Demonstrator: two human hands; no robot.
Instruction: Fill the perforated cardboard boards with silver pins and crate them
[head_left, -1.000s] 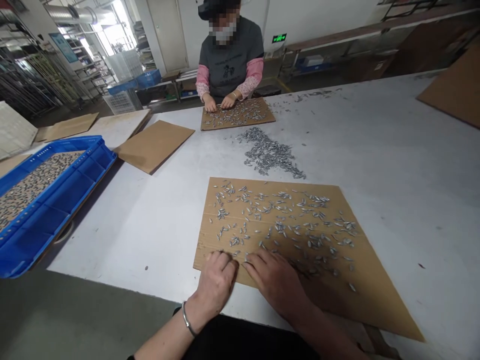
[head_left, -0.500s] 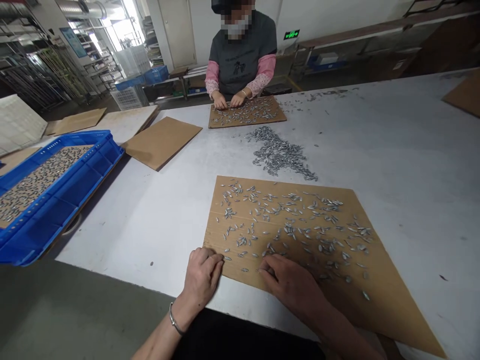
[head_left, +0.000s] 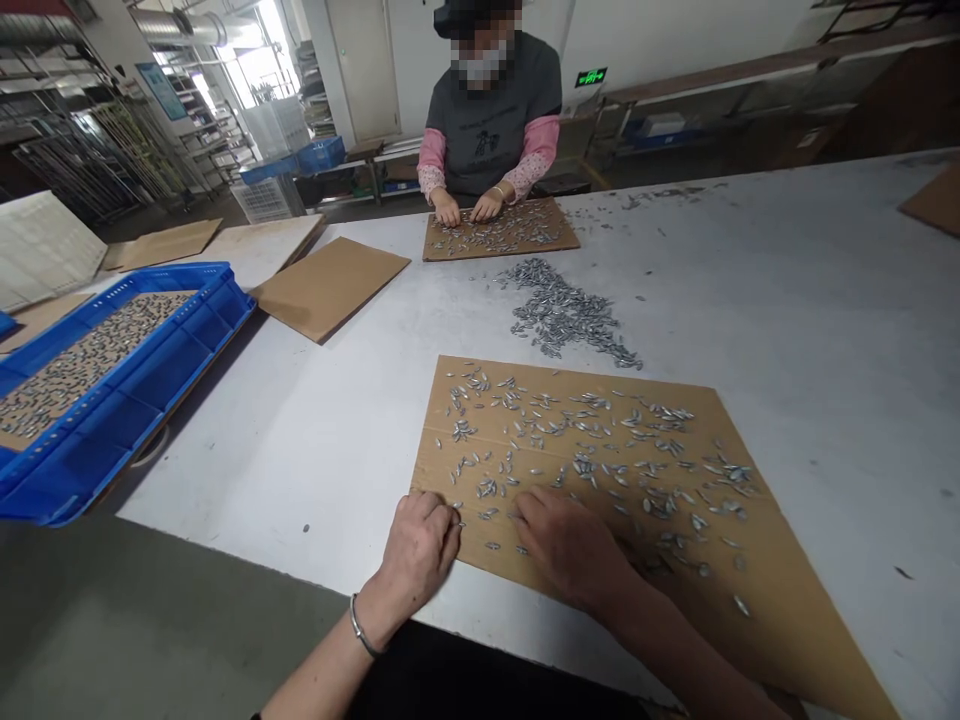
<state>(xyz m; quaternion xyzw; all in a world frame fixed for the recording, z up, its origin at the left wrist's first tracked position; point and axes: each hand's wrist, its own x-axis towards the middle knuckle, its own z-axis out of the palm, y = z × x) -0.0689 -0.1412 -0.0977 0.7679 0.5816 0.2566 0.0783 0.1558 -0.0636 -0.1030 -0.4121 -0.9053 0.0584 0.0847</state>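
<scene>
In front of me a cardboard sheet (head_left: 675, 640) lies on the table, strewn with small silver leaf-shaped metal pieces (head_left: 585, 465). My left hand (head_left: 420, 540) rests at the sheet's left near corner, its fingers curled together beside a few loose pieces. What those fingers hold, if anything, is hidden. Over the near middle of the sheet is my right hand (head_left: 562, 540), fingers bent down and pinched at the pieces. Whatever is between its fingertips is too small to make out. One piece (head_left: 522, 550) lies just below the right fingertips.
A heap of silver pieces (head_left: 566, 310) lies beyond my sheet. Across the table (head_left: 360, 430), a person (head_left: 491, 120) works over another covered cardboard sheet (head_left: 457, 252). At left are a bare cardboard sheet (head_left: 334, 285) and a blue tray (head_left: 191, 345) holding a piece-covered sheet.
My right hand has shifted slightly up the sheet, uncovering a piece near its fingertips. My left hand stays by the corner. The whole view has shifted slightly.
</scene>
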